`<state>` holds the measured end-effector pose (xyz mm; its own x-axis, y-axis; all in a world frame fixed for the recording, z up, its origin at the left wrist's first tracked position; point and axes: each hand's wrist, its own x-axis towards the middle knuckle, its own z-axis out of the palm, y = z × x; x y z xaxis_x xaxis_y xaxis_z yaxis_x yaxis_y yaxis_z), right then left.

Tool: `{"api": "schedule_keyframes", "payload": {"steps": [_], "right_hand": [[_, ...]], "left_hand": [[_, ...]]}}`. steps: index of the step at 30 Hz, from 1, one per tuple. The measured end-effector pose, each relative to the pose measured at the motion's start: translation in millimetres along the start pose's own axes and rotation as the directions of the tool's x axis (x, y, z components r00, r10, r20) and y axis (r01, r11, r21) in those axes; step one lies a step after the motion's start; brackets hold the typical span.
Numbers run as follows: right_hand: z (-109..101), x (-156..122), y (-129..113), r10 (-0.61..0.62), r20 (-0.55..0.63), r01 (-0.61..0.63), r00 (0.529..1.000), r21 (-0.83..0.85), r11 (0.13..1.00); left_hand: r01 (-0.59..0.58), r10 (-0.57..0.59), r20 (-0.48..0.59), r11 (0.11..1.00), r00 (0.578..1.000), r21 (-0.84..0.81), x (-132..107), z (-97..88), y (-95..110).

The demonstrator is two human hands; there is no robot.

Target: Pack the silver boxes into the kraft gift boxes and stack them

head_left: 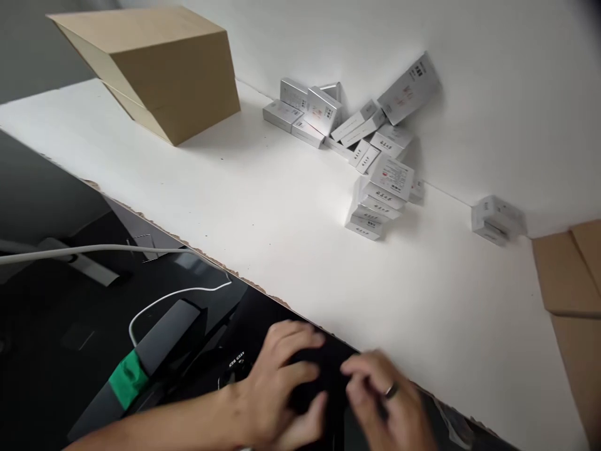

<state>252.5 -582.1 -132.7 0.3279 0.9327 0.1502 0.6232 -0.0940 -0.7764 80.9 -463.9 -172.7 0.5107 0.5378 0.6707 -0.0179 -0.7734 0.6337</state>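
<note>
At the bottom centre of the frame the left hand [277, 388] curls around a dark object [319, 376], fingers wrapped over its top, while the right hand [385, 401] pinches its right side. It sits off the white table [282, 238] edge — a slipped grip could drop it among the white cables [178, 294] at lower left.

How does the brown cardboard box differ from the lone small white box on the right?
The brown cardboard box is far larger, plain tan and unprinted, at the table's left. The lone small white box is silvery white, blurred, and sits against the wall at right. Both rest on the white table, untouched by either hand.
</note>
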Motion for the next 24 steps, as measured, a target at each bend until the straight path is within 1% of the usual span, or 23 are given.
{"api": "schedule_keyframes", "payload": {"steps": [1, 2, 3, 4, 5, 6, 7, 8, 10, 12, 14, 17, 21, 24], "right_hand": [[-17.9, 18.6, 6.2, 0.011, 0.009, -0.01, 1.0, -0.053, 0.999], [-33.7, 38.8, 15.7, 0.081, -0.051, -0.086, 0.995, -0.098, 0.992], [-46.6, 59.9, 27.9, 0.17, -0.099, -0.181, 0.98, -0.116, 0.977], [-55.8, 81.6, 42.0, 0.236, -0.165, -0.257, 0.958, -0.118, 0.959], [-60.8, 103.0, 56.8, 0.277, -0.225, -0.306, 0.934, -0.104, 0.946], [-61.6, 123.4, 71.3, 0.278, -0.265, -0.31, 0.923, -0.089, 0.947], [-58.6, 142.1, 84.3, 0.27, -0.285, -0.305, 0.92, -0.086, 0.948], [-52.5, 158.6, 95.3, 0.256, -0.289, -0.293, 0.922, -0.09, 0.952], [-35.0, 183.8, 110.3, 0.235, -0.264, -0.267, 0.935, -0.091, 0.959], [-17.0, 200.0, 117.1, 0.224, -0.251, -0.252, 0.942, -0.087, 0.964], [-3.6, 211.5, 118.7, 0.216, -0.252, -0.241, 0.943, -0.073, 0.968], [6.2, 229.2, 116.7, 0.195, -0.255, -0.212, 0.947, -0.043, 0.976], [13.6, 257.5, 111.2, 0.125, -0.209, -0.127, 0.97, 0.004, 0.992], [23.7, 271.3, 105.6, 0.082, -0.134, -0.074, 0.988, 0.063, 0.995]], "left_hand": [[-0.046, 0.046, -0.019, 0.999, 0.999, 0.015, 28.4, 16.8, 2.2], [-0.056, 0.056, 0.0, 0.997, 0.998, 0.055, 54.5, 31.9, 4.7], [-0.033, 0.031, 0.018, 0.993, 0.999, 0.115, 76.7, 44.5, 7.7], [-0.029, 0.023, 0.044, 0.99, 0.999, 0.139, 93.5, 54.3, 11.2], [-0.031, 0.023, 0.059, 0.99, 0.998, 0.136, 104.3, 60.9, 15.2], [-0.045, 0.038, 0.063, 0.992, 0.997, 0.114, 108.9, 64.5, 19.5], [-0.072, 0.067, 0.063, 0.995, 0.996, 0.074, 107.7, 65.5, 23.8], [-0.097, 0.095, 0.063, 0.995, 0.994, 0.026, 101.5, 64.8, 27.9], [-0.124, 0.129, 0.076, 0.99, 0.989, -0.067, 79.6, 61.1, 33.9], [-0.113, 0.129, 0.094, 0.981, 0.987, -0.158, 53.9, 58.1, 35.4], [-0.097, 0.119, 0.074, 0.964, 0.99, -0.247, 32.5, 57.2, 32.5], [-0.095, 0.106, 0.02, 0.944, 0.994, -0.317, 13.7, 55.7, 23.9], [-0.096, 0.081, -0.057, 0.924, 0.995, -0.371, 5.3, 48.3, 14.1], [-0.091, 0.071, -0.064, 0.91, 0.995, -0.405, 2.2, 43.6, 12.3]]}}
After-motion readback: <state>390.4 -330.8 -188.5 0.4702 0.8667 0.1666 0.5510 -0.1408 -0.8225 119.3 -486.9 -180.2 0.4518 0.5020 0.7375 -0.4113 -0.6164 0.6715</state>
